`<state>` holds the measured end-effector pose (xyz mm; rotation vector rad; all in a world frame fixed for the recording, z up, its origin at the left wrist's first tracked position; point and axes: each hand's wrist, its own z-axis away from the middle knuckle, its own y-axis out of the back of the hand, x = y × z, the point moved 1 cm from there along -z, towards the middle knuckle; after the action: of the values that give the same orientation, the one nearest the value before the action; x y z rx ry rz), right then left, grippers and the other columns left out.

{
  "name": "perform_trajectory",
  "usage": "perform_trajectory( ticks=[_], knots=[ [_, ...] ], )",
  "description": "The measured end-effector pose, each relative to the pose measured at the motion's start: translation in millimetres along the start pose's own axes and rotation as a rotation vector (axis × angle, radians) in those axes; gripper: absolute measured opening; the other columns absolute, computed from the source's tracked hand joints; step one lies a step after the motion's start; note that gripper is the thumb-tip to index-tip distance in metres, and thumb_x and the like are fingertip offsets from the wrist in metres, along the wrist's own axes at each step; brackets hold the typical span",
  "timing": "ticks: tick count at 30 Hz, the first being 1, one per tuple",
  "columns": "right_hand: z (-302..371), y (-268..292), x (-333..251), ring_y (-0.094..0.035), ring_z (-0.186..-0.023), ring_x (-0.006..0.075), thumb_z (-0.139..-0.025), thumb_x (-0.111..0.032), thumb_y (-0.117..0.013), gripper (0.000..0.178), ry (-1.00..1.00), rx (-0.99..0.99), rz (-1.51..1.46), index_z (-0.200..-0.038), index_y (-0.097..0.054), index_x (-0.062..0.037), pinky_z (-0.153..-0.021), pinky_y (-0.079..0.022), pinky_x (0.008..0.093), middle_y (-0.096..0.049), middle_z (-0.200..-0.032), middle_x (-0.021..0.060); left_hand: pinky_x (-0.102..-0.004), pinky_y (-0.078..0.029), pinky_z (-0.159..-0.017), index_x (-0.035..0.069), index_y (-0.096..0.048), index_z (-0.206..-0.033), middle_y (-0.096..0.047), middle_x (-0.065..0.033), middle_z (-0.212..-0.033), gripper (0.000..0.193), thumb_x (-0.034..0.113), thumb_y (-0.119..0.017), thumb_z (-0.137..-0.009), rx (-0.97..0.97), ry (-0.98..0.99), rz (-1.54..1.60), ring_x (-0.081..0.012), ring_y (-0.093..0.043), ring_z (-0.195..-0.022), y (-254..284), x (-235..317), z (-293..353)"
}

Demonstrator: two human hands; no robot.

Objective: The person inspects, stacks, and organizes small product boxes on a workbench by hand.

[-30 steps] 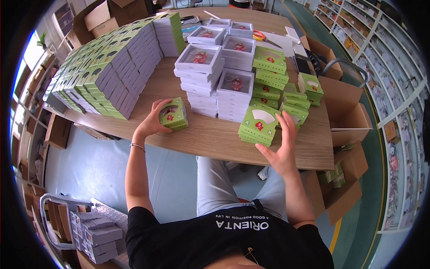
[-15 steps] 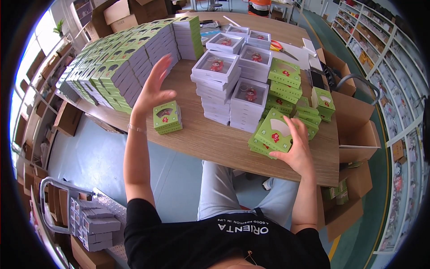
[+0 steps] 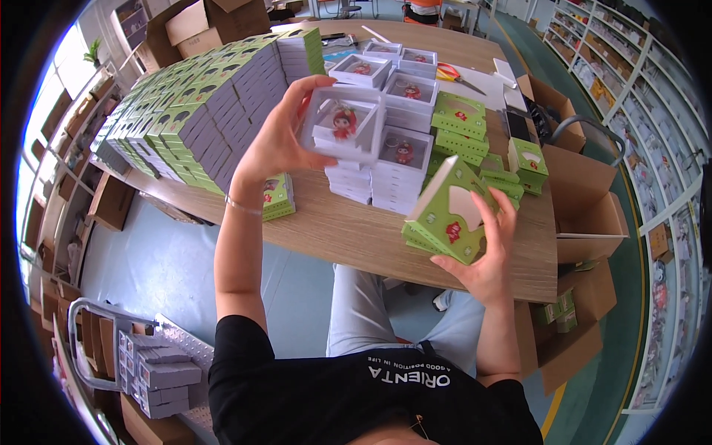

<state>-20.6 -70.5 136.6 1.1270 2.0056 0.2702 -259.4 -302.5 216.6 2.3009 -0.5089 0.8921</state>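
Note:
My left hand [image 3: 278,137] is closed round the left side of a white box with a clear lid [image 3: 343,127], lifted over the white stacks. Inside the box a small red figure shows. My right hand [image 3: 488,259] grips a green cardboard box [image 3: 443,215] with a cut-out window, tilted up above other green boxes at the table's front edge; a pale inside shows through its window. Partly behind my left forearm lies another green box [image 3: 280,202]. Clear-lidded white boxes [image 3: 404,159] with red figures stand stacked between my hands.
A large block of stacked green boxes [image 3: 200,111] fills the left of the table [image 3: 326,237]. More green boxes [image 3: 460,115] stand at the right, scissors [image 3: 454,76] beyond them. Open cartons [image 3: 586,193] flank the right edge. A trolley [image 3: 111,326] with boxes stands at lower left.
My left hand, empty before, has moved right and taken a clear-lidded white box off the front left stack. My right hand has lifted and tilted the green box.

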Motion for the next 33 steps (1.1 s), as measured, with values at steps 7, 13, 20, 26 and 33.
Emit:
perform_trajectory(
  ticks=[7,13,20,26,33],
  knots=[
    [-3,-25,-23,-0.033,-0.129,0.0375,-0.058,-0.028,-0.091,0.087,0.11,0.023,-0.001,-0.134,-0.051,-0.0116,-0.105,-0.037,0.049,-0.031,-0.139,0.0192,-0.0397,-0.041,-0.107,0.011,-0.045,-0.135,-0.039,-0.0112,-0.135,0.097,0.004,-0.087,-0.047,-0.022,-0.048,-0.299,-0.0283,-0.044,-0.127,-20,49,47],
    [2,-19,-18,-0.033,-0.128,0.0376,-0.057,-0.028,-0.091,0.084,0.065,-0.067,-0.077,-0.132,-0.055,-0.0129,-0.105,-0.036,0.0482,-0.032,-0.14,0.0169,-0.0394,-0.043,-0.105,0.01,-0.048,-0.133,-0.04,-0.0109,-0.133,0.095,0.007,-0.087,-0.046,-0.14,0.035,-0.196,-0.0281,-0.045,-0.125,-28,53,58],
    [11,-13,-15,-0.034,-0.131,0.0368,-0.062,-0.042,-0.088,0.083,0.074,-0.174,-0.296,-0.131,-0.056,-0.01,-0.108,-0.032,0.0482,-0.032,-0.14,0.0176,-0.0377,-0.039,-0.106,0.008,-0.048,-0.132,-0.041,-0.0118,-0.129,0.091,0.008,-0.086,-0.049,-0.26,-0.004,-0.092,-0.028,-0.044,-0.125,-48,48,66],
    [23,-48,-30,-0.023,-0.14,0.0346,-0.083,-0.072,-0.051,0.094,-0.036,-0.006,-0.68,-0.142,-0.039,0.0005,-0.113,-0.021,0.0487,-0.022,-0.15,0.0231,-0.0418,-0.017,-0.117,-0.003,-0.008,-0.151,-0.02,-0.0198,-0.155,0.144,0.051,-0.093,-0.048,-0.174,0.057,0.232,-0.0311,-0.019,-0.145,-68,30,104],
    [39,-98,-58,-0.02,-0.143,0.0367,-0.093,-0.061,-0.042,0.079,-0.03,-0.018,-0.619,-0.142,-0.038,0.0011,-0.114,-0.017,0.0496,-0.019,-0.153,0.0251,-0.0417,-0.021,-0.116,0.004,-0.012,-0.152,-0.013,-0.0206,-0.154,0.125,0.02,-0.09,-0.056,-0.259,0.169,0.176,-0.0336,-0.014,-0.145,-85,29,142]
  ],
)
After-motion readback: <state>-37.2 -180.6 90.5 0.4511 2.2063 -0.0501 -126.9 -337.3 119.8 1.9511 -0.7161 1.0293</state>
